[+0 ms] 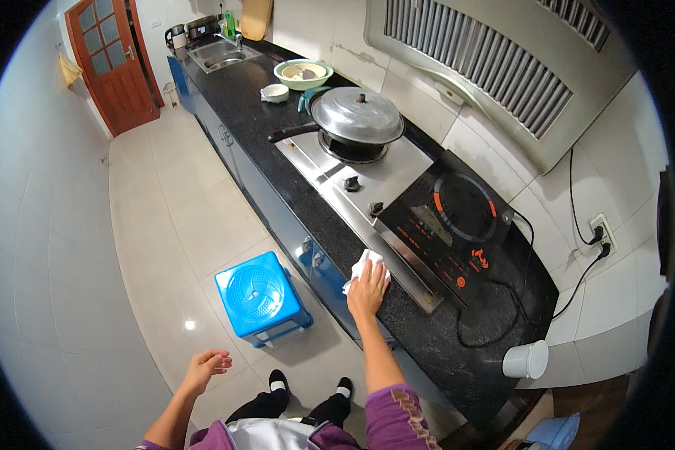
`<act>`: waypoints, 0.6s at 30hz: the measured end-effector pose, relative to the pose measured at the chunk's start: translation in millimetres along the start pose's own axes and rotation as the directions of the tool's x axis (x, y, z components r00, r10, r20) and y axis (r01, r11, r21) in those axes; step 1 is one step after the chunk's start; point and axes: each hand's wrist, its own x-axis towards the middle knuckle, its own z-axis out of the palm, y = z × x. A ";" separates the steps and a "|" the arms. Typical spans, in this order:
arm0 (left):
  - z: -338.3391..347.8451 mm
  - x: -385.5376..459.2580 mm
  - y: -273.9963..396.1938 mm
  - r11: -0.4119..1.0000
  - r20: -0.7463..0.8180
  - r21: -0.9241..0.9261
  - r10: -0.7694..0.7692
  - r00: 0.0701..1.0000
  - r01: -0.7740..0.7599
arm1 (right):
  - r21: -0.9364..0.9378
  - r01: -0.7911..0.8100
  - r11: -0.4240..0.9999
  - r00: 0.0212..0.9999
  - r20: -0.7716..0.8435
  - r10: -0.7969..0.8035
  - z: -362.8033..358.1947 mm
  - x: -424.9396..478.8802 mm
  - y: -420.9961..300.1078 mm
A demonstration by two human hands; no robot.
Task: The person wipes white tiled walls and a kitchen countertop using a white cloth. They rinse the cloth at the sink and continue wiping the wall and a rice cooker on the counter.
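Note:
My right hand (367,289) presses a folded white cloth (365,264) on the front edge of the black countertop (410,332), just in front of the gas stove's steel rim. My left hand (207,368) hangs in the air over the floor, fingers loosely curled apart, with nothing in it. Behind the cloth lies the steel gas stove (332,180), bearing a black-handled wok under a domed metal lid (360,115). An induction cooktop (447,219) rests over the stove's right part, its black cord looped on the counter.
A blue plastic stool (256,295) stands on the tiled floor near the cabinets. At the counter's right end is a white plastic tub (526,360). Beyond the wok are a small white bowl (274,93), a green basin (326,68) and a sink (222,55). A range hood (478,62) overhangs the stove.

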 end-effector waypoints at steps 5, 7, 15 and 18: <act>-11.8 8.3 -4.7 0.998 0.066 -0.058 -0.016 0.998 0.020 | 0.054 0.090 0.994 0.989 0.113 -0.096 -3.2 6.1 -9.6; -6.8 14.9 -5.2 0.996 0.108 -0.079 -0.040 0.993 0.049 | 0.029 0.032 0.999 0.997 0.075 -0.034 -5.9 -5.9 -6.2; -14.6 25.3 33.3 0.997 0.034 -0.073 -0.038 0.999 0.040 | 0.109 0.018 0.994 0.998 -0.063 -0.011 59.3 64.4 -89.1; -27.0 37.9 48.8 0.997 -0.023 -0.069 0.026 0.999 -0.027 | 0.431 0.172 0.886 0.970 0.085 -0.229 78.7 109.0 -136.0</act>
